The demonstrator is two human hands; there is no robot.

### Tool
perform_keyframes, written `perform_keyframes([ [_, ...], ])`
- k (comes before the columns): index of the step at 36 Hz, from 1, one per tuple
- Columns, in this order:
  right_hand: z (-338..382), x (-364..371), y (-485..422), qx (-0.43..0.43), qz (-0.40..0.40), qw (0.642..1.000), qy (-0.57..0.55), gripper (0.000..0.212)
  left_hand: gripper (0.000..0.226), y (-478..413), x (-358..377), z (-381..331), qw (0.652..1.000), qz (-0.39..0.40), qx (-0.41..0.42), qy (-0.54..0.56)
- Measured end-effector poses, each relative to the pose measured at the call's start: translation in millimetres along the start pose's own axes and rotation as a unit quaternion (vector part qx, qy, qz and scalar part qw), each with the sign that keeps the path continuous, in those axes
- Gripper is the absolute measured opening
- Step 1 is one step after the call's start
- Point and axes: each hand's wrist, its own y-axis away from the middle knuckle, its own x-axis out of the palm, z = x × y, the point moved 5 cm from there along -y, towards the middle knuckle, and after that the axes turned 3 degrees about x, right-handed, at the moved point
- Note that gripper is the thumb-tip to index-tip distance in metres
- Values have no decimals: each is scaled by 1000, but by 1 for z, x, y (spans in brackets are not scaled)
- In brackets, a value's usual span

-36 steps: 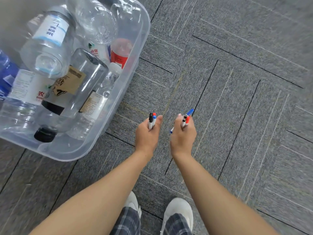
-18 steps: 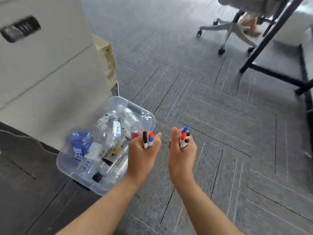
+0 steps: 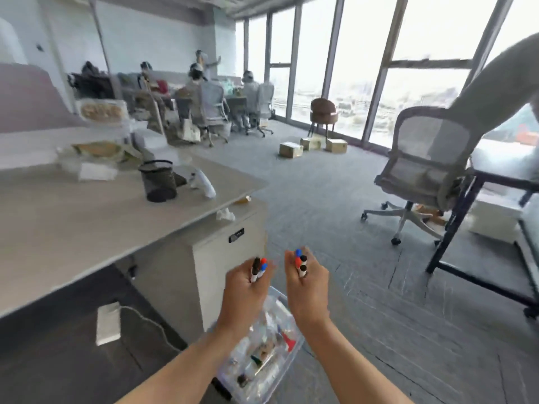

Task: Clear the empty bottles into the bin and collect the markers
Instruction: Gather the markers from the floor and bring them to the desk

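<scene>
My left hand [image 3: 247, 290] is closed around a bunch of markers [image 3: 259, 268] with black, red and blue caps sticking up. Held level with it, my right hand [image 3: 306, 287] grips another bunch of markers [image 3: 301, 263], caps upward. Both hands hover above the clear plastic bin [image 3: 287, 367] on the carpet, which holds several empty bottles [image 3: 262, 349]; my forearms cover part of it. A black mesh pen holder [image 3: 158, 181] stands on the desk [image 3: 96, 225] to the left.
A white drawer cabinet [image 3: 230, 258] stands under the desk's end, beside the bin. A white power adapter with cable [image 3: 108, 324] lies on the dark floor. A mesh office chair [image 3: 423, 170] and a black-framed table [image 3: 478, 217] stand right. People sit at far desks.
The view has lifted from the floor to the room. Both hands, still gripping their markers, now sit above the bin rather than to its right.
</scene>
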Motion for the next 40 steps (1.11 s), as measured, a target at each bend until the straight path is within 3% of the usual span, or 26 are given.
perform_keyframes([
  [9, 93, 55, 29, -84, 68, 994, 9, 40, 31, 7, -107, -66, 997, -71, 24, 0],
  [16, 117, 112, 22, -125, 81, 989, 25, 24, 46, -22, -165, -81, 988, -126, 91, -25],
  [27, 100, 225, -54, -130, 128, 983, -9, 19, 47, -123, -199, -16, 987, -128, 84, -49],
  [34, 80, 285, -122, -138, 118, 983, -20, 35, 47, -199, -205, 34, 990, -123, 53, -40],
  [40, 74, 320, -170, -123, 132, 983, -19, 34, 35, -258, -210, 52, 989, -129, 53, -42],
])
